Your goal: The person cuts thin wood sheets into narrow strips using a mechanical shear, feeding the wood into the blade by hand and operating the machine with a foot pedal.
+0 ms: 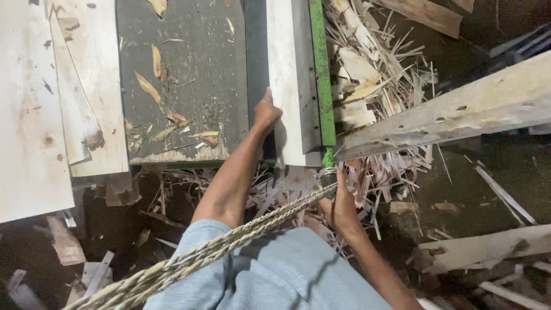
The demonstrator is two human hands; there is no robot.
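Your left hand (266,112) was closed on the near edge of the pale veneer sheet (285,80) lying on the machine bed, just beside the green blade lever (320,69). Your right hand (340,204) gripped that lever's handle where the twisted rope (229,244) ties on. I judged that a sudden drop could have caught your left fingers.

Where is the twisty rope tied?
In the head view, the rope runs from bottom left up to the green bar's lower end, beside the right hand.
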